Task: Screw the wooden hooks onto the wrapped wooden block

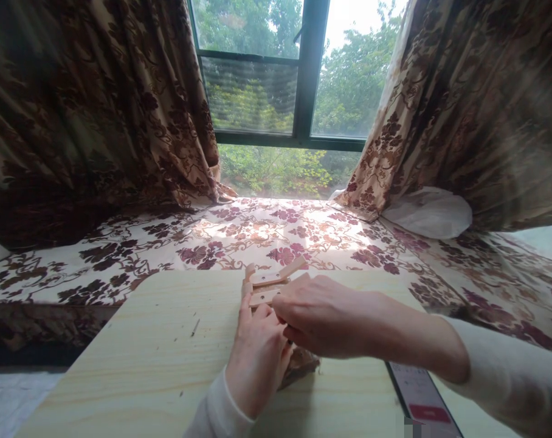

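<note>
A small wooden assembly [265, 297] of pale slats lies near the far edge of the table, with dark screw heads showing in it. One slat [296, 266] sticks out at a slant to the right. My left hand [259, 348] is closed on the assembly's near left side, a finger stretched along its edge. Just right of it, my right hand [324, 313] is closed in a pinch over the assembly. What it grips is hidden behind the fingers. Below both hands shows a brown block [300, 368], partly covered, apparently under the assembly.
A thin dark screw or nail [194, 327] lies on the pale wooden table [134, 365], among small dark specks. The phone [424, 392] rests under my right forearm. Beyond the table are a flower-patterned cloth [276, 234], a whitish bag [431, 213], curtains and a window.
</note>
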`<state>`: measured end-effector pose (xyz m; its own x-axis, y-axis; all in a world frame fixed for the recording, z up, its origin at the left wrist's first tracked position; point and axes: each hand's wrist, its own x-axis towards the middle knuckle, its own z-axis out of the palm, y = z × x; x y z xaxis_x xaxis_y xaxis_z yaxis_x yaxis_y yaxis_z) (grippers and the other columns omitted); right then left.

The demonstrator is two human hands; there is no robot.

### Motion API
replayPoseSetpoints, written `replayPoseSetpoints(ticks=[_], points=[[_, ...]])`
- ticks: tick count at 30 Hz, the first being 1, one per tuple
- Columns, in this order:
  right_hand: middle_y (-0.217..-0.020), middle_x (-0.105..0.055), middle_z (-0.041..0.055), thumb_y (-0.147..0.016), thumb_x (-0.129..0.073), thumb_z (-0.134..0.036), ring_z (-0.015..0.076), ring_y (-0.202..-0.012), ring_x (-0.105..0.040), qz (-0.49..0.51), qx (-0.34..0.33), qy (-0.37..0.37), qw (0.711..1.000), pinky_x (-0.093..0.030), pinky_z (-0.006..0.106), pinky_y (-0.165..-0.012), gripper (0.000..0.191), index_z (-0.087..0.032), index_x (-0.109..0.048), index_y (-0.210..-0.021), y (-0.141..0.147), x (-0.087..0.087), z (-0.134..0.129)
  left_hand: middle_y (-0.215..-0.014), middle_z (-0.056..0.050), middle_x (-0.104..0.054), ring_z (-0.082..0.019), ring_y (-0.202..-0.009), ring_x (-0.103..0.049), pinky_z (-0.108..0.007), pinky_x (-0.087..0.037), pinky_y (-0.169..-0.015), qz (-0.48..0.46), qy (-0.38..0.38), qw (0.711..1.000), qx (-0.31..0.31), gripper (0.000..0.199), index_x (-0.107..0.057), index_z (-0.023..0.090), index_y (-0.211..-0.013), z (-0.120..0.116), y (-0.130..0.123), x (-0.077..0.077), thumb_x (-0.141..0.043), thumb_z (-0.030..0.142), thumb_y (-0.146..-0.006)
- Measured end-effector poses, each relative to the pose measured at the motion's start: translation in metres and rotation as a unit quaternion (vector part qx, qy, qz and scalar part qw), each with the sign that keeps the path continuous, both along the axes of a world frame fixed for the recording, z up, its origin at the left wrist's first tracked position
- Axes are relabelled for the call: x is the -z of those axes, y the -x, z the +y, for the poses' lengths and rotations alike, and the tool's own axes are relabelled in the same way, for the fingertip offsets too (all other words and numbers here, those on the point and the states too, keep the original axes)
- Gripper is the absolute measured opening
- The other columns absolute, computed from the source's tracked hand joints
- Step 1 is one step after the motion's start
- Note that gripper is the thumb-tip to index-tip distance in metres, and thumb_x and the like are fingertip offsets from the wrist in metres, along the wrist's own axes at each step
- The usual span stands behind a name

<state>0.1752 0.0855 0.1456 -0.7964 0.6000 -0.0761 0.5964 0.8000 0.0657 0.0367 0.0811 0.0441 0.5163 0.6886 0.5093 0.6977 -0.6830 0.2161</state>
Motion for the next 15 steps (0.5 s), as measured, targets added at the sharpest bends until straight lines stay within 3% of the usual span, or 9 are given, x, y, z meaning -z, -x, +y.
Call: replayPoseSetpoints(ticks=[4, 6, 8, 11, 15], points=[[-0.071, -0.062, 0.0058, -0.082, -0.044, -0.017, 0.0129, -0.054, -0.048, 0.045, 0.071, -0.018, 0.996, -0.021, 0.029, -0.047, 0.012, -0.014, -0.056, -0.08, 0.001, 0.003, -0.005, -0.1, 0.001, -0.065, -0.023, -0.101, -0.055, -0.055, -0.023, -0.105, 0.001, 0.016, 1.0, -0.02, 0.026, -0.063, 0.028, -0.096, -0.009, 0.015, 0.0, -0.056, 0.016, -0.075], [-0.068, -0.062, 0.0037, -0.083, -0.043, -0.017, 0.012, -0.052, -0.046, 0.078, 0.106, -0.005, 0.991, -0.02, 0.028, -0.046, 0.013, -0.016, -0.055, -0.081, -0.002, 0.006, -0.007, -0.106, 0.002, -0.062, -0.022, -0.106, -0.052, -0.054, -0.02, -0.105, -0.001, 0.003, 0.999, -0.035, 0.032, -0.059, 0.029, -0.102, -0.016, 0.03, 0.0, -0.053, 0.012, -0.075], [-0.066, -0.061, 0.0019, -0.083, -0.044, -0.019, 0.0116, -0.052, -0.045, 0.104, 0.132, 0.012, 0.986, -0.021, 0.027, -0.047, 0.012, -0.018, -0.055, -0.08, -0.007, 0.012, -0.01, -0.113, -0.001, -0.059, -0.022, -0.106, -0.052, -0.049, -0.024, -0.102, -0.004, -0.049, 0.998, -0.048, 0.037, -0.053, 0.028, -0.113, -0.022, 0.047, 0.004, -0.053, 0.016, -0.079], [-0.064, -0.058, -0.0009, -0.084, -0.046, -0.019, 0.0108, -0.055, -0.044, 0.176, 0.155, 0.033, 0.972, -0.027, 0.025, -0.051, 0.007, -0.019, -0.052, -0.081, -0.019, 0.023, -0.014, -0.113, -0.004, -0.058, -0.021, -0.106, -0.051, -0.036, -0.037, -0.093, -0.053, -0.061, 0.995, -0.062, 0.038, -0.048, 0.025, -0.12, -0.03, 0.069, 0.016, -0.054, 0.023, -0.082], [-0.064, -0.054, -0.0052, -0.084, -0.052, -0.024, 0.0095, -0.054, -0.043, 0.274, 0.204, 0.084, 0.936, -0.03, 0.021, -0.05, 0.004, -0.021, -0.049, -0.083, -0.028, 0.04, -0.021, -0.113, -0.005, -0.058, -0.019, -0.104, -0.055, -0.029, -0.042, -0.09, -0.085, -0.029, 0.993, -0.074, 0.04, -0.044, 0.023, -0.123, -0.034, 0.081, 0.036, -0.053, 0.027, -0.084]])
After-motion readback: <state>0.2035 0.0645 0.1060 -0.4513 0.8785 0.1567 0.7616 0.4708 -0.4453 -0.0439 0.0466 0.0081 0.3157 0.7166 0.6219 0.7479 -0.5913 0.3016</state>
